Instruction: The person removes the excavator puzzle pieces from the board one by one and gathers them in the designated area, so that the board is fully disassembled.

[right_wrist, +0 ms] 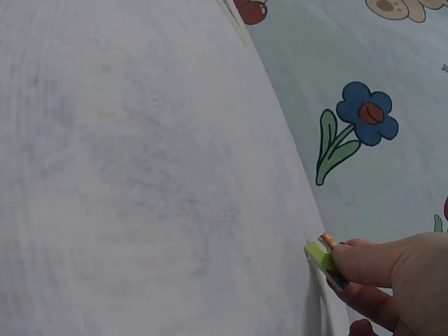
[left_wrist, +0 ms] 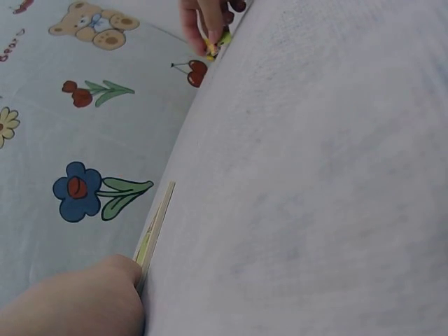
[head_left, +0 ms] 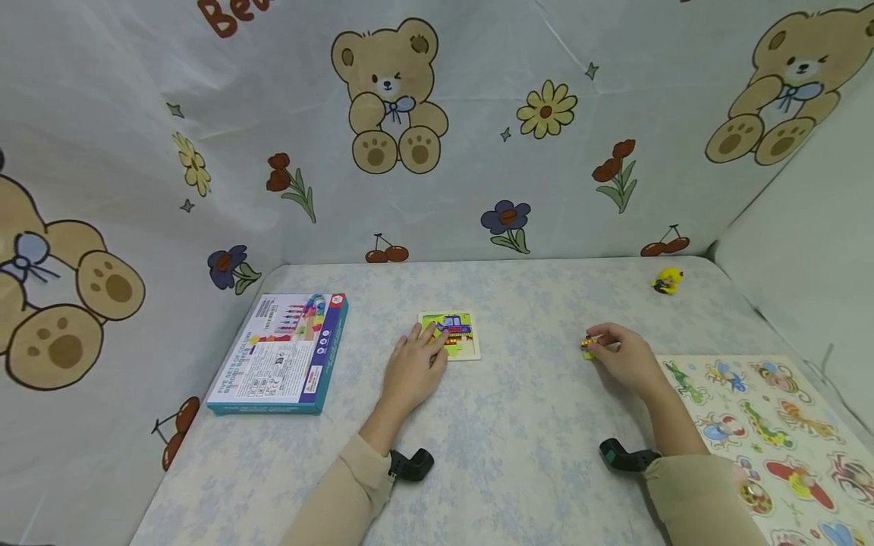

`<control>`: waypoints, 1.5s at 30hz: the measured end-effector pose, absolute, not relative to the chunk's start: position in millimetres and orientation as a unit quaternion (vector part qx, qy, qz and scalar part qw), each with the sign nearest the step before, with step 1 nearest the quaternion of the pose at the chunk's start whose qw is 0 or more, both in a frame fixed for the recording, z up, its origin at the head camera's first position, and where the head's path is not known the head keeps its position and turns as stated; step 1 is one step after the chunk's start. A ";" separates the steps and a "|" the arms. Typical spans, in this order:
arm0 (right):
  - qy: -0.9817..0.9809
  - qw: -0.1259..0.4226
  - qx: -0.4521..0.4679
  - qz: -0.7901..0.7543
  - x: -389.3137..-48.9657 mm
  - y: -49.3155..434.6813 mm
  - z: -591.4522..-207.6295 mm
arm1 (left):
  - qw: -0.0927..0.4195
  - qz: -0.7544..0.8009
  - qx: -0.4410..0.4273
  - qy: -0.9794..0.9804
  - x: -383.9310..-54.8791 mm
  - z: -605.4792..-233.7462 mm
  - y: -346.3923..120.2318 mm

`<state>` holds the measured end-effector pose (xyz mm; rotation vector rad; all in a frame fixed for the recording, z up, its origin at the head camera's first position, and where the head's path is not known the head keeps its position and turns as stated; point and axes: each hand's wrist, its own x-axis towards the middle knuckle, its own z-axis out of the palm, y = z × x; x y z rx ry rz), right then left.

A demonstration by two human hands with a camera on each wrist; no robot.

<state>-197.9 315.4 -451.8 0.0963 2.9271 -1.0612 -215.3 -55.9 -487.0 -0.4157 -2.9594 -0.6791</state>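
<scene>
A small square jigsaw board (head_left: 470, 352) with a blue vehicle picture lies flat on the table. My left hand (head_left: 412, 369) rests on its left part with fingers spread, covering some of the picture. Seen edge-on in the left wrist view, the thin board (left_wrist: 162, 210) juts past the left hand (left_wrist: 77, 301). To the right, my right hand (head_left: 627, 359) pinches a small jigsaw piece (head_left: 587, 348) between thumb and fingers. Green and orange show on this piece (right_wrist: 320, 257) in the right wrist view, tilted close over the table; the fingertips hide part of it.
At the left lies a flat box (head_left: 280, 356) with a teal side. A sheet of insect pictures (head_left: 771, 432) spreads under the right forearm's side of the table. Near the back right corner sits a small yellow toy (head_left: 668, 280). A printed cloth wall (head_left: 478, 152) stands behind the table.
</scene>
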 end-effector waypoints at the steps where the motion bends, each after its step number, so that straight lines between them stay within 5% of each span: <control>1: 0.942 0.010 0.030 -0.333 -197.8 315.4 -452.5 | 0.039 -0.223 -0.137 -0.964 -215.3 -486.8 -55.9; 21: 0.958 -0.033 -0.007 -0.284 -202.1 293.3 -450.2 | 0.043 -0.260 -0.128 -0.956 -217.2 -487.2 -59.9; 45: 0.944 0.011 -0.147 -0.297 -226.4 143.1 -450.0 | 0.054 -0.240 -0.087 -0.965 -215.1 -486.4 -66.7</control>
